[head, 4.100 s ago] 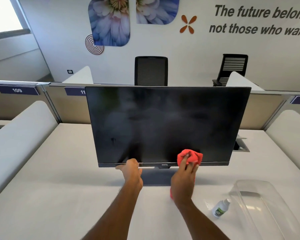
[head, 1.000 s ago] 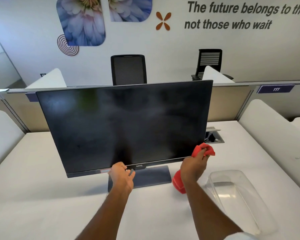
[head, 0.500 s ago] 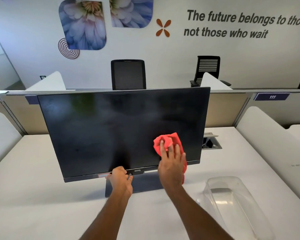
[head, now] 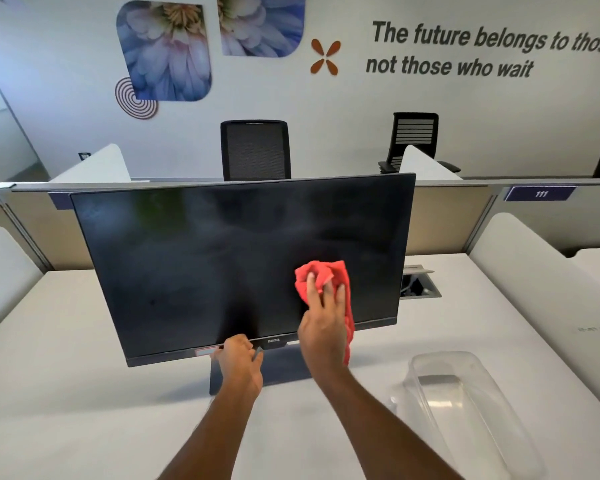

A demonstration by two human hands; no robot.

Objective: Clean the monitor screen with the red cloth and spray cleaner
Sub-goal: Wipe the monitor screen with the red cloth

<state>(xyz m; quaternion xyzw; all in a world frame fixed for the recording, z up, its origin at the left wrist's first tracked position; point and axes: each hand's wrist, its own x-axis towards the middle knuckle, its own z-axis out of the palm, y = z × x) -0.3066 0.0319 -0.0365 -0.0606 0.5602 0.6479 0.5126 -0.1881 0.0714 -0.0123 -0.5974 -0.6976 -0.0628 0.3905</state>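
Red cloth (head: 321, 277) now on BenQ monitor (head: 222, 265)

The right hand (head: 323, 327) covers much of the cloth (head: 321, 275) and a low right patch of the monitor (head: 222, 265); the left hand's (head: 239, 362) fingertips are out of sight under its lower edge, and most of the stand (head: 284, 367) is hidden behind them. The bezel sticker (head: 207, 351) is too small to read, and the tub's (head: 465, 403) near end fades at the bottom edge. Far off, the monitor hides the chair's (head: 255, 150) lower half, and the right edge cuts the wall text (head: 492, 39).
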